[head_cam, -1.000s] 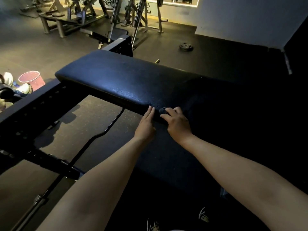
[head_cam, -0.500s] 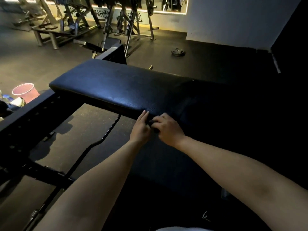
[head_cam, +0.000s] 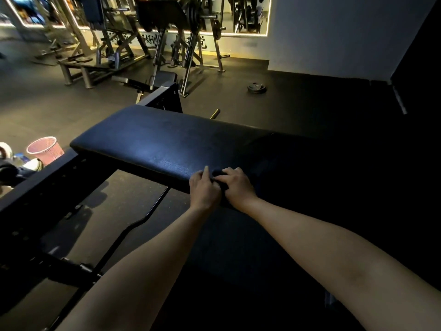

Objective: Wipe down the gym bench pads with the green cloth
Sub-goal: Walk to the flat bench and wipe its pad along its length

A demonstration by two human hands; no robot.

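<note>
Both arms stretch to the bench pad's [head_cam: 167,144] near edge. The right hand [head_cam: 238,187] grips the bunched cloth [head_cam: 218,174] with curled fingers; the left hand [head_cam: 205,189] touches it, grip unclear.

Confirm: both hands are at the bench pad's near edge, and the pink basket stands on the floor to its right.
Wrong side: head view shows the pink basket on the floor left of the bench pad. The left hand and right hand are at its near edge.

Black bench pad [head_cam: 167,144] (grained), pink mesh bin [head_cam: 45,149]
</note>
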